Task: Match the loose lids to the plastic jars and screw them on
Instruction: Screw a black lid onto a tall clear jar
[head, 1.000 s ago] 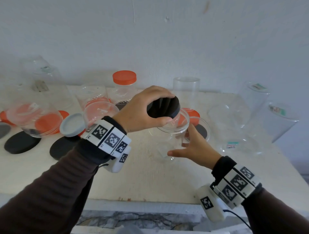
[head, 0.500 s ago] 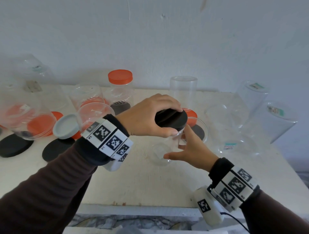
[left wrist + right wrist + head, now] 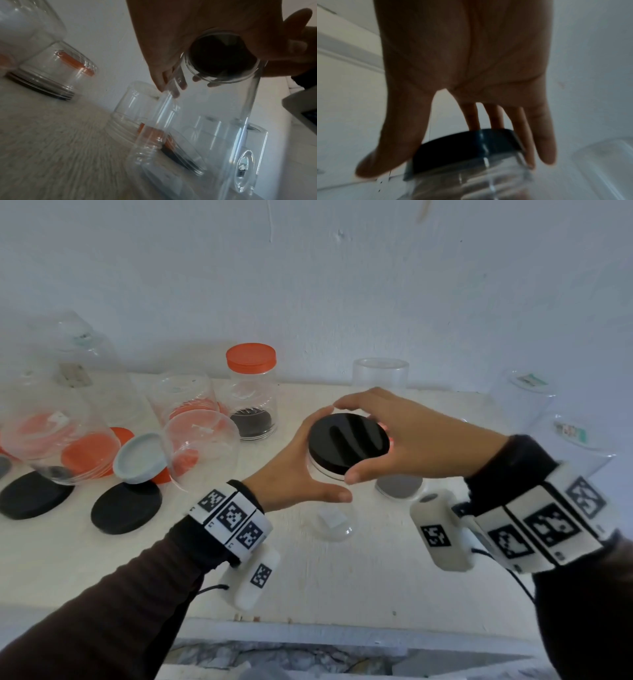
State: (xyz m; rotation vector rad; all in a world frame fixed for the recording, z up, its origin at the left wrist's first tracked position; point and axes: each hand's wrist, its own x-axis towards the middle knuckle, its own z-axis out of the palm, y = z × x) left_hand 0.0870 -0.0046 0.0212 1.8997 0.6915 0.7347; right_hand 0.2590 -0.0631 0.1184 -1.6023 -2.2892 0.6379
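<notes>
A black lid (image 3: 348, 443) sits on the mouth of a clear plastic jar (image 3: 334, 522) in the middle of the white table. My left hand (image 3: 308, 470) grips the jar just under the lid, thumb in front and fingers curled behind. My right hand (image 3: 394, 436) reaches in from the right and pinches the lid's rim between thumb and fingers. The right wrist view shows the black lid (image 3: 467, 147) between that thumb and the fingers. In the left wrist view the lid's underside (image 3: 221, 56) shows through the jar (image 3: 214, 121).
Left of the hands lie two loose black lids (image 3: 126, 506), a grey lid (image 3: 140, 457), orange lids (image 3: 90, 453) and several upturned clear jars (image 3: 202, 446). An orange-lidded jar (image 3: 251, 392) stands at the back. More clear jars (image 3: 575, 440) crowd the right. The table's front edge (image 3: 342, 625) is near.
The lid has gone from my left hand onto the jar's mouth. My left hand dropped to grip the jar; my right hand left the jar's side and took the lid's rim.
</notes>
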